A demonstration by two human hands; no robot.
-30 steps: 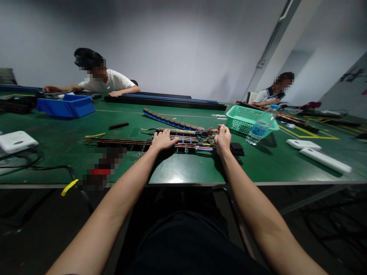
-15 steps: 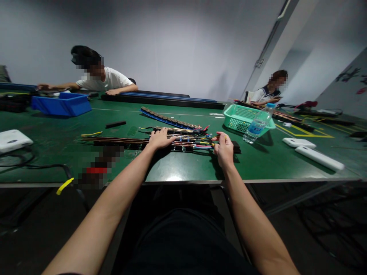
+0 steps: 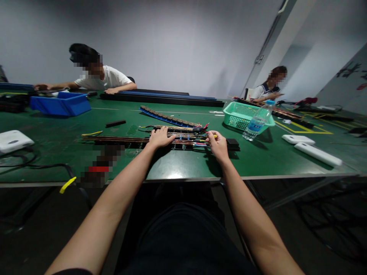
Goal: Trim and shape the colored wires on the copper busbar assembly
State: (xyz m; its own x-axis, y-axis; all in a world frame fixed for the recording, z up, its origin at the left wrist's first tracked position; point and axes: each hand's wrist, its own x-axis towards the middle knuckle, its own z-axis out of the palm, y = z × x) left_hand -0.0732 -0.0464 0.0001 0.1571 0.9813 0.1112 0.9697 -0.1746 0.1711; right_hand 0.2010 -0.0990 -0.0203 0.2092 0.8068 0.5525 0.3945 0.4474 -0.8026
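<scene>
There are 2 near hands, 1 basket, 1 bottle, 1 bin.

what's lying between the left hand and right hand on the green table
Black strips with copper-coloured rods and, nearer the right hand, coloured wires; the head view shows it.

Left hand on strips, right apparently at wires

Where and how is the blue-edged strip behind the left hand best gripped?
Probably on the left half of the blue-edged strip, from above, pinching across its narrow width. It is long and slim and lies slanted: its left end sits apart from the other strips, its right end close to red wires.
</scene>
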